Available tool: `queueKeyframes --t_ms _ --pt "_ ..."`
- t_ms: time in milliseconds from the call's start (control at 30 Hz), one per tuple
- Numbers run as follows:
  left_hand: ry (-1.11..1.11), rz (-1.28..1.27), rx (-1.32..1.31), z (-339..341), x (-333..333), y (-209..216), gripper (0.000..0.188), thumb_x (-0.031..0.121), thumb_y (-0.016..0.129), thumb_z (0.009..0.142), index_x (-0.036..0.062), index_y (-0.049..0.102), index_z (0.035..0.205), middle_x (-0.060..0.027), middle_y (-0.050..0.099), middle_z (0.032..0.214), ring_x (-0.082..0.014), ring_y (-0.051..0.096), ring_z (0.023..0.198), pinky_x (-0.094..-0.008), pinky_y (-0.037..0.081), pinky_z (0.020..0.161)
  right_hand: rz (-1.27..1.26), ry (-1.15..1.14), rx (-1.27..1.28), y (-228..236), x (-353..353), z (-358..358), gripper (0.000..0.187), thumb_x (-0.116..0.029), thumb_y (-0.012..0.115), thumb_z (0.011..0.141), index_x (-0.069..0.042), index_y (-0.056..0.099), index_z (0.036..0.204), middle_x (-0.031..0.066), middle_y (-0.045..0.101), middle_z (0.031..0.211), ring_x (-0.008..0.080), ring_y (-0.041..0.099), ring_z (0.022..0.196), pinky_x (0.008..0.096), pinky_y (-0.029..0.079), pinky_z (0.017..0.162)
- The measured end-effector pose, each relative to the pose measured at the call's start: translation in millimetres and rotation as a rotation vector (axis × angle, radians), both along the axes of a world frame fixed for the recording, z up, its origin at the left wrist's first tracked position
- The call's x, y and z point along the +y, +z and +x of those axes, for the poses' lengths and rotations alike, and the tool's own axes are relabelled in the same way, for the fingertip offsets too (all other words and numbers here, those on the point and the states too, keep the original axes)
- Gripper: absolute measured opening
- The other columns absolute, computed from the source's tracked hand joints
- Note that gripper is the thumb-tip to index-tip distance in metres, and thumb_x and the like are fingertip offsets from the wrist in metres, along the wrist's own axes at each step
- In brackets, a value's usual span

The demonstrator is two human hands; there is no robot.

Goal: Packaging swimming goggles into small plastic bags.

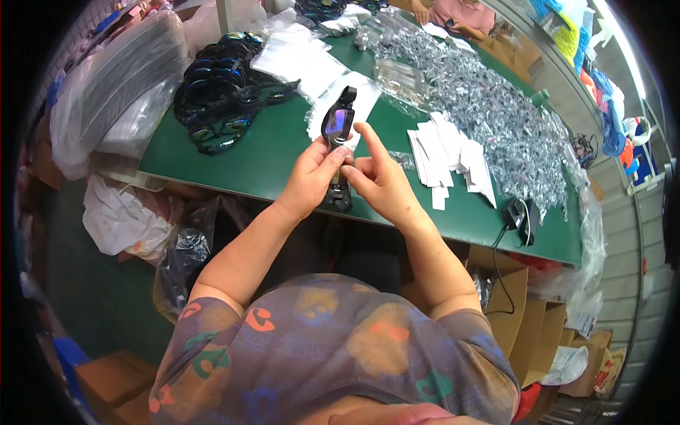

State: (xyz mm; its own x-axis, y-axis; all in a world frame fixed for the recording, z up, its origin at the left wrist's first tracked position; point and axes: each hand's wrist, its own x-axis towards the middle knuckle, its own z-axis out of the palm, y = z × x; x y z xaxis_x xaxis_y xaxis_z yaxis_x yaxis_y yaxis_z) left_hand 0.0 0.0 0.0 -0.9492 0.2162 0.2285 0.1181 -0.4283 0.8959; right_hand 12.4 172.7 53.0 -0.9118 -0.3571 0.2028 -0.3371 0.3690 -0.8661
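Observation:
A pair of black swim goggles with a purple mirrored lens is held up over the near edge of the green table. My left hand grips it around the middle, thumb across the front. My right hand is at its right side, thumb and curled fingers closed against the goggles while the index finger points up. The lower part of the goggles hangs below my fingers. What lies between the two thumbs is partly hidden. Behind the goggles, white sheets or sleeves lie on the table.
A heap of black goggles lies left on the green table. White folded papers sit right, beside a large pile of clear plastic cases. A black adapter with a cable rests near the right edge. Across the table sits another person.

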Motion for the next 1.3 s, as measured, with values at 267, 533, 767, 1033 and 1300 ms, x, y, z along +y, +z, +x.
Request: queueKeyframes --t_ms 267,533,767,1033,1300 --pt "-0.439 0.283 -0.164 56 -26 60 0.041 0.024 0.049 0.109 -0.003 0.048 0.139 -0.0089 0.059 0.093 -0.0207 0.063 0.078 -0.0355 0.058 0.068 -0.882 0.106 -0.301 -46 -19 22 0.068 -0.05 0.048 0.108 -0.002 0.035 0.154 0.0152 0.055 0.143 0.0219 0.051 0.134 0.0398 0.045 0.106" --pt "-0.619 0.254 -0.233 64 -39 64 0.047 0.026 0.054 0.107 -0.0061 0.045 0.14 -0.0128 0.058 0.091 -0.0233 0.063 0.077 -0.0406 0.061 0.066 -1.155 0.375 -0.821 -51 -13 54 0.044 -0.02 0.071 0.094 -0.004 0.057 0.132 0.0055 0.058 0.08 0.0209 0.062 0.065 0.0417 0.058 0.073" --pt "0.565 -0.753 0.425 28 -80 52 0.029 0.012 0.052 0.109 -0.0038 0.053 0.133 -0.0047 0.06 0.093 -0.0117 0.056 0.082 -0.0263 0.048 0.074 -0.989 0.33 -0.461 -57 38 77 0.021 -0.012 0.077 0.085 -0.009 0.056 0.088 0.0074 0.062 0.088 0.0231 0.062 0.088 0.0409 0.049 0.086" --pt "-0.121 -0.348 -0.037 73 -33 -3 0.035 0.014 0.05 0.107 0.0 0.049 0.139 -0.0056 0.06 0.09 -0.0131 0.059 0.077 -0.0281 0.052 0.068 -0.035 -0.104 -0.087 -39 133 52 0.021 -0.014 0.071 0.098 -0.004 0.073 0.115 0.0056 0.074 0.106 0.015 0.068 0.098 0.0304 0.054 0.086" --pt "-0.355 -0.282 -0.184 79 -1 -13 0.031 0.017 0.053 0.107 0.0024 0.051 0.134 -0.0046 0.057 0.101 -0.0138 0.06 0.086 -0.0303 0.054 0.073 0.203 -0.53 0.283 -36 206 -29 0.02 -0.017 0.07 0.095 -0.005 0.074 0.111 0.0098 0.074 0.097 0.0196 0.069 0.087 0.0321 0.053 0.078"
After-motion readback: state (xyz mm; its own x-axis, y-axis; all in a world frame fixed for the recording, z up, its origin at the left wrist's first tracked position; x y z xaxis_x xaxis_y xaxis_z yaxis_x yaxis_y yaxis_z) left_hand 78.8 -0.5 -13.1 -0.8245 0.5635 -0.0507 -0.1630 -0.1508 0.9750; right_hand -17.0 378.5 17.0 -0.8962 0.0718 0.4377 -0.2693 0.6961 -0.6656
